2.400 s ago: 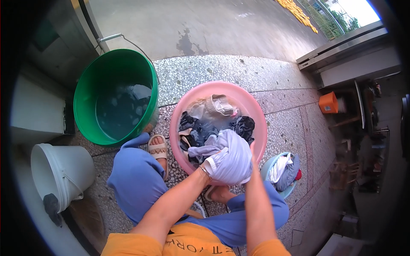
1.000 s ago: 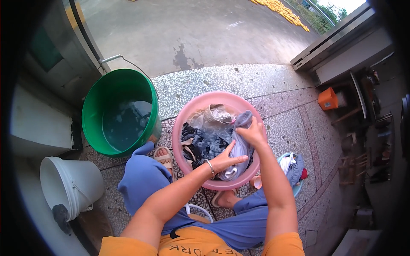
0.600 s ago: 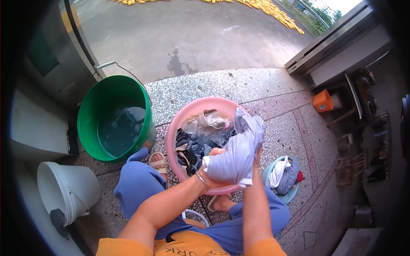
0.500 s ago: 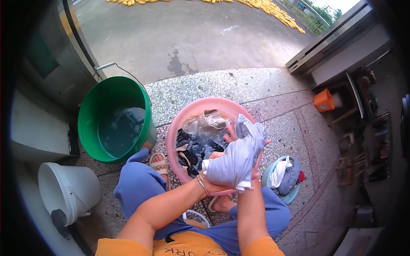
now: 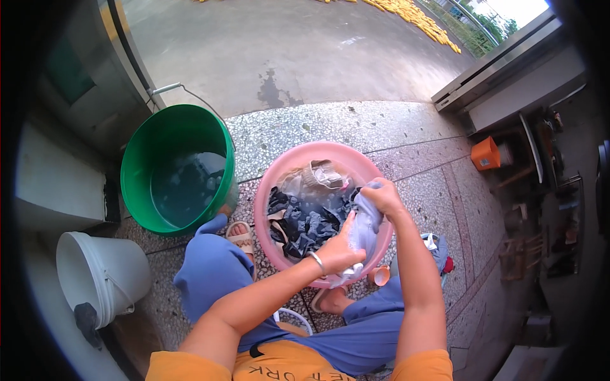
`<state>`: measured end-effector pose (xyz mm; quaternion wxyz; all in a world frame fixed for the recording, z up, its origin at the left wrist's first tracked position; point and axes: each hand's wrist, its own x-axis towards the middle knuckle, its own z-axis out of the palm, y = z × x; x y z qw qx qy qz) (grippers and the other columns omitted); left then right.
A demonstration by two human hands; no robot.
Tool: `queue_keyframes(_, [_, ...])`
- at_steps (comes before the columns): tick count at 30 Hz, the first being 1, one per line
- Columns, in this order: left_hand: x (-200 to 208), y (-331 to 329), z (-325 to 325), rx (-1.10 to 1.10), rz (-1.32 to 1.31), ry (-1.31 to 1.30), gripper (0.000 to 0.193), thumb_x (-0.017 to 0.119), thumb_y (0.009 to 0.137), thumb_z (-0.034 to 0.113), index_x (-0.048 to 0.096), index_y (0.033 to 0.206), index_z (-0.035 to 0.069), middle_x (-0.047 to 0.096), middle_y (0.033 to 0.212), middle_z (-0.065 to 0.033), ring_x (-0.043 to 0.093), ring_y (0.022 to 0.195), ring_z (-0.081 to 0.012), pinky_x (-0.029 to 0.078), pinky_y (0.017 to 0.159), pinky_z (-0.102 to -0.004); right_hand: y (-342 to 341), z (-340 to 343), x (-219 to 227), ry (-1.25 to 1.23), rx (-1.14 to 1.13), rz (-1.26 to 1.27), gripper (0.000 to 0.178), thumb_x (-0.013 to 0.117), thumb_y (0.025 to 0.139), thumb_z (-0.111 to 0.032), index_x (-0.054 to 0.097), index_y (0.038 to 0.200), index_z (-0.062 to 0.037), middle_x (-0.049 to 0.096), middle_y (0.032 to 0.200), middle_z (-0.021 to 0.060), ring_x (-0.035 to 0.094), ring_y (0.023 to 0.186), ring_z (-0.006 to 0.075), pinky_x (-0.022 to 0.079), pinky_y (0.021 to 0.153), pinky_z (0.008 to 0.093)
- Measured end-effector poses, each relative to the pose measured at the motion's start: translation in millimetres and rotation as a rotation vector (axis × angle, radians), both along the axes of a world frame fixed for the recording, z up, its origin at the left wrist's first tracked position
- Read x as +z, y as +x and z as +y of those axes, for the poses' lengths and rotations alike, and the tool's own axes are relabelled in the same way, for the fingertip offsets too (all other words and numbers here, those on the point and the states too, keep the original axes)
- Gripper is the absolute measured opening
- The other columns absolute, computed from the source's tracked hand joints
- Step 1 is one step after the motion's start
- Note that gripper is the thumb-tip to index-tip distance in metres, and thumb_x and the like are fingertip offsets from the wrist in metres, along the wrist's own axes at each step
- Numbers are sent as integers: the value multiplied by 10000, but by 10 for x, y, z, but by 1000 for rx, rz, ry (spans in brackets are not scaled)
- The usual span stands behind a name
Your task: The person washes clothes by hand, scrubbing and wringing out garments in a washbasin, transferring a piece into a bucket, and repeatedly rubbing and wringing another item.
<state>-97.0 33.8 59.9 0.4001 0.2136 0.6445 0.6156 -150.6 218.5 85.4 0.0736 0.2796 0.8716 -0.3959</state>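
Note:
A pale lavender garment [image 5: 365, 230] is bunched between my two hands over the right side of a round pink basin [image 5: 270, 173]. My right hand [image 5: 385, 198] grips its upper end near the basin's right rim. Lower down, my left hand [image 5: 343, 253] is closed on the cloth, with suds along it. Dark clothes [image 5: 306, 222] lie soaking in cloudy water inside the basin. Behind them, a beige ribbed piece [image 5: 325, 174] rests by the far rim. How the fingertips sit in the folds is partly hidden.
Left of the basin stands a green bucket [image 5: 135, 202] holding water, with a white bucket [image 5: 130, 270] nearer me. Grey clothes [image 5: 440, 253] sit in a small tub partly hidden by my right forearm. A small orange-and-white cup [image 5: 381, 275] lies beside the basin. Corn cobs [image 5: 419, 22] lie far outside.
The lavender garment was draped over both hands; now it is gathered and lower against the basin. My right hand has come up to its far end, its elbow swung outward. The orange-and-white cup is now visible.

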Motion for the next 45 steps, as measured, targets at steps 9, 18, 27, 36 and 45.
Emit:
queue_keyframes(9, [-221, 226, -56, -44, 476, -525, 921, 624, 661, 335, 96, 1401, 186, 548, 918, -293, 557, 868, -424, 456, 786, -441, 97, -142, -314, 474, 205, -135, 442, 706, 626, -272, 615, 977, -18, 615, 960, 196, 582, 935, 305, 445, 850, 378])
queue_keyframes(18, [-1309, 69, 12, 339, 219, -179, 797, 596, 708, 600, 485, 1162, -44, 459, 1054, -250, 492, 942, -327, 400, 860, -344, 411, -455, 510, 301, 338, 478, 340, 738, 607, -161, 537, 854, -43, 544, 896, 122, 531, 878, 287, 425, 773, 360])
queue_keyframes(27, [-649, -94, -247, -601, -872, -250, 784, 220, 788, 717, 469, 1202, 100, 587, 1020, -118, 619, 832, -303, 529, 587, -498, 812, -679, 640, 423, 872, 854, 305, 696, 592, -105, 557, 862, -73, 528, 896, 101, 554, 812, 287, 475, 668, 353])
queue_keyframes(36, [-771, -284, -140, -223, -1430, 294, 461, 467, 851, 498, 599, 933, 64, 635, 899, -116, 624, 783, -235, 522, 734, -390, 1278, -972, 788, 375, 1140, 1040, 179, 589, 661, -131, 556, 837, -118, 519, 910, 59, 544, 892, 229, 487, 780, 421])
queue_keyframes(45, [-190, -450, -179, 278, -1263, 569, 202, 560, 746, 173, 579, 913, 61, 617, 918, -114, 595, 864, -250, 453, 869, -425, 1331, -592, 754, 319, 827, 1193, 217, 620, 667, -127, 534, 866, -119, 486, 914, 69, 531, 887, 242, 466, 761, 388])
